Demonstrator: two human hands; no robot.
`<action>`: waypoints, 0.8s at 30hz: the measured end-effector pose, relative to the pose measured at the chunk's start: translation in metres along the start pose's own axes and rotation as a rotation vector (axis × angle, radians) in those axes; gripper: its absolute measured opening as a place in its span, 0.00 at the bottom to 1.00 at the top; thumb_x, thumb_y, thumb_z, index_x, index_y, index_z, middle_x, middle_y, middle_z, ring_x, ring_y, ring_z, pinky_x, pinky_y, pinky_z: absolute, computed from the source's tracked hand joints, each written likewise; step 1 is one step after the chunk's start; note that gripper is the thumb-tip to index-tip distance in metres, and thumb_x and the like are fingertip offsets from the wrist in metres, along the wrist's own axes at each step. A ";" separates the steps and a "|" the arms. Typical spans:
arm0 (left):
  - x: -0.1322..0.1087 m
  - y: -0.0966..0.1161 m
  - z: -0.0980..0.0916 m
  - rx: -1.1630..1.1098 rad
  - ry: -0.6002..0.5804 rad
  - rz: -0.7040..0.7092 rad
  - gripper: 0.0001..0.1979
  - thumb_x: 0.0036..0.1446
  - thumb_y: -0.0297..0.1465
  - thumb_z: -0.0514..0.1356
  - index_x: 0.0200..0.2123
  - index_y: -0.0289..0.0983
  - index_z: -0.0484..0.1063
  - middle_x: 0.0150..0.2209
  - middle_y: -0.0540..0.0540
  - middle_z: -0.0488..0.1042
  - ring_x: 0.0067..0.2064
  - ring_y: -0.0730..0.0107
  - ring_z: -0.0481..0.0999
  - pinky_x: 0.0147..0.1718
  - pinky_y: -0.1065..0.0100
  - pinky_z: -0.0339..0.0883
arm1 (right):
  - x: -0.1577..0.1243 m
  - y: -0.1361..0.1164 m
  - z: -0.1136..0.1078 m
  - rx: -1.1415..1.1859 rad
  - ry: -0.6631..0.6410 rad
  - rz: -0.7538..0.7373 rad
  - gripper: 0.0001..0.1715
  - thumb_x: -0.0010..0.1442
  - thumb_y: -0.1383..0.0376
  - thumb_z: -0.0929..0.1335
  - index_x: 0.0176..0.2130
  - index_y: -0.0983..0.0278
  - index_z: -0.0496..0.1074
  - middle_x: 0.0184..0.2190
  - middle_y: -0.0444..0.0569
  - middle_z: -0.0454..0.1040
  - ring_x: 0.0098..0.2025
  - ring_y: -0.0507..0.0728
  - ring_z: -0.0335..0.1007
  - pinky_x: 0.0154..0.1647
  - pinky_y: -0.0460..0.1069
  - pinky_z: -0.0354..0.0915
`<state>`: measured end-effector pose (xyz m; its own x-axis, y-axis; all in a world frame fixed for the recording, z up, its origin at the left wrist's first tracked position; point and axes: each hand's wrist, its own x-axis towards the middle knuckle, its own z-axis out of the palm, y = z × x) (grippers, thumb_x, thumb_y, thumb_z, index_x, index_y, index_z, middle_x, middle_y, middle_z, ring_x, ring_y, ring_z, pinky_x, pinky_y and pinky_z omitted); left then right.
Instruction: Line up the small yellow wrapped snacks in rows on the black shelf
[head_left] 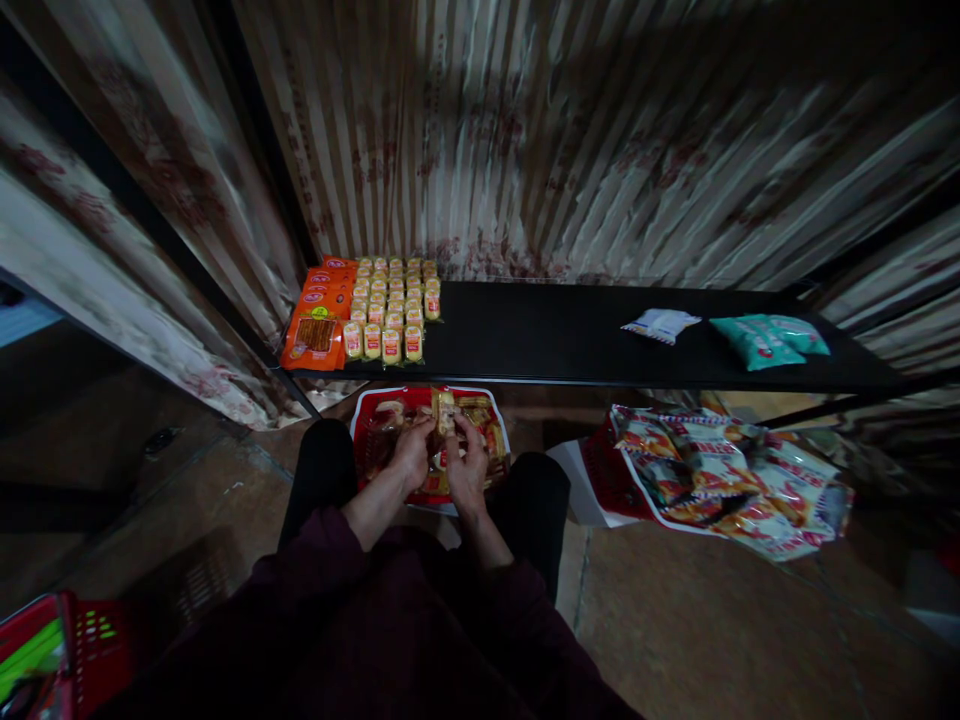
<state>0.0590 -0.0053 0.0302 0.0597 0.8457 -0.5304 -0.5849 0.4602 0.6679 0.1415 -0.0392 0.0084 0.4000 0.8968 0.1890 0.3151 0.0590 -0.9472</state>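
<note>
Both hands are together above a red basket point(355, 425) with a white rim, which stands between my knees. My left hand point(412, 452) and my right hand point(468, 462) are closed on a small wrapped snack cake point(443, 410), one from each side. More wrapped snacks point(491, 440) lie in the basket below, partly covered by my hands. On the shelf just beyond, similar wrapped snack cakes point(391, 345) stand in rows. Orange snack packets point(319, 320) lie overlapped at their left.
The black shelf point(525, 335) also bears a white packet point(660, 324) and teal packets point(757, 340) toward the right. A second red basket point(611, 465), heaped with snack bags point(720, 460), stands right of my knee. Another red basket point(97, 650) is at lower left. Striped curtains point(510, 130) hang behind.
</note>
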 end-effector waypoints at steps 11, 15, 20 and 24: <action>0.006 -0.003 -0.004 -0.054 0.052 -0.123 0.03 0.46 0.29 0.61 0.26 0.36 0.69 0.24 0.48 0.74 0.32 0.68 0.76 0.35 0.68 0.68 | -0.001 0.005 0.003 -0.066 -0.005 -0.028 0.20 0.57 0.59 0.64 0.48 0.62 0.72 0.45 0.51 0.74 0.48 0.59 0.68 0.52 0.57 0.63; 0.008 -0.004 -0.004 -0.131 0.107 -0.164 0.01 0.47 0.26 0.60 0.27 0.35 0.69 0.22 0.49 0.71 0.30 0.68 0.75 0.35 0.67 0.69 | -0.002 0.003 0.003 -0.085 -0.018 -0.051 0.19 0.58 0.59 0.64 0.48 0.61 0.72 0.45 0.51 0.74 0.49 0.59 0.67 0.54 0.57 0.62; 0.012 -0.005 -0.001 -0.213 0.130 -0.179 0.04 0.50 0.23 0.56 0.27 0.34 0.69 0.22 0.49 0.70 0.27 0.72 0.73 0.36 0.67 0.70 | -0.004 -0.005 0.002 -0.125 -0.042 -0.123 0.19 0.58 0.61 0.64 0.49 0.61 0.71 0.46 0.52 0.74 0.50 0.60 0.66 0.55 0.59 0.60; 0.014 -0.008 -0.002 -0.217 0.180 -0.176 0.04 0.50 0.21 0.56 0.26 0.34 0.68 0.22 0.49 0.71 0.27 0.73 0.72 0.36 0.68 0.70 | -0.006 -0.007 0.002 -0.142 -0.059 -0.171 0.19 0.58 0.62 0.64 0.49 0.61 0.70 0.48 0.51 0.73 0.51 0.60 0.66 0.56 0.59 0.59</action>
<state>0.0625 0.0022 0.0168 0.0427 0.6879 -0.7246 -0.7378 0.5107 0.4414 0.1348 -0.0441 0.0130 0.2808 0.9034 0.3239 0.4936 0.1535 -0.8560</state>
